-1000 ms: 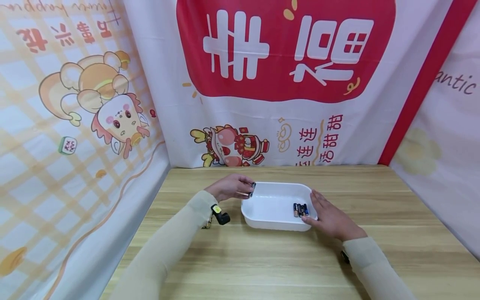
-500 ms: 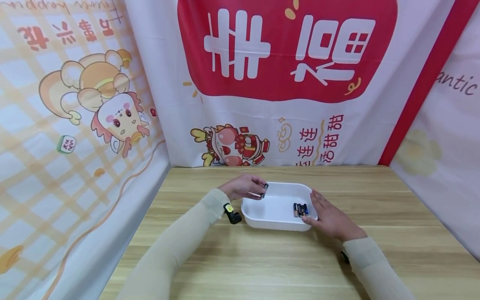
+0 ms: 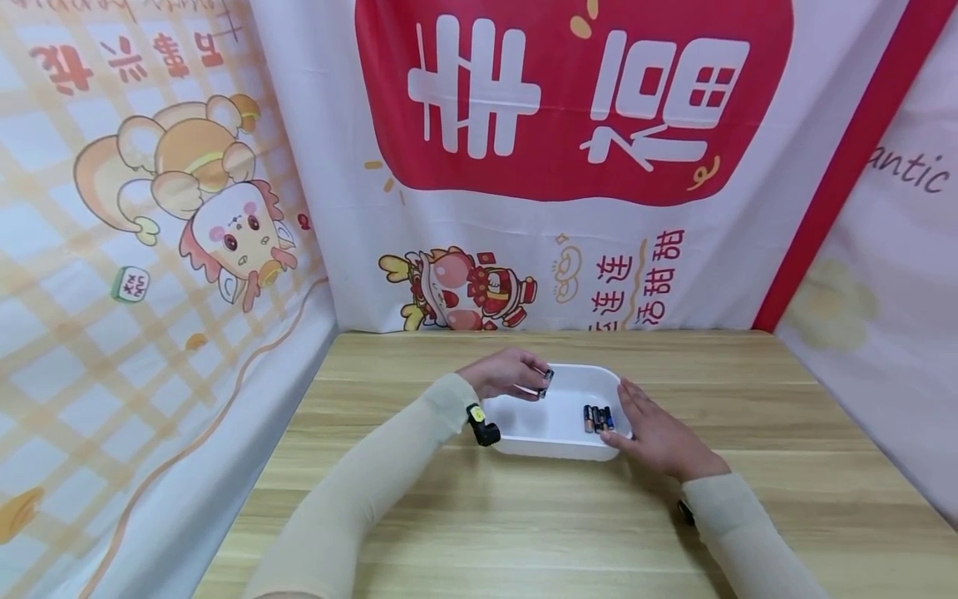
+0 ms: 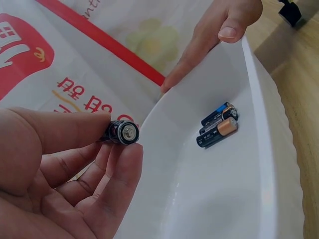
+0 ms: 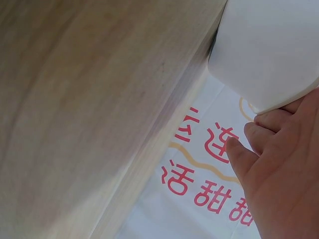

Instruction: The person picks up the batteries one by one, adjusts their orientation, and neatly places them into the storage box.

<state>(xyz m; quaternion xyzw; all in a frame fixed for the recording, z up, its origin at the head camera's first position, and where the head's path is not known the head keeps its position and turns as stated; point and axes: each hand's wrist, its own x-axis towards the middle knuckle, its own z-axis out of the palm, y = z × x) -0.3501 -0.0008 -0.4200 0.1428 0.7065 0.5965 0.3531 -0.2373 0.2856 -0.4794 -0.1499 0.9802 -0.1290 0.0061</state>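
My left hand is over the left part of a white plastic tray. Its thumb and fingertips pinch a dark cylindrical battery, whose metal end faces the camera in the left wrist view. At the tray's right end, my right hand holds the rim, the thumb over the inner side and the other fingers along the outside. Several batteries lie side by side on the tray floor near that thumb; one has a copper-coloured end and another a blue part. The right wrist view shows fingers against the tray's outer wall.
The tray stands on a wood-grain table. A printed cloth hangs behind the table's far edge, with more cloth at the left and right sides. A black wrist camera on my left sleeve overlaps the tray's near left corner.
My left hand has moved right with the battery, from the tray's left rim to over its inside. Small things on the table by the left wrist are now hidden. My right hand stays put.
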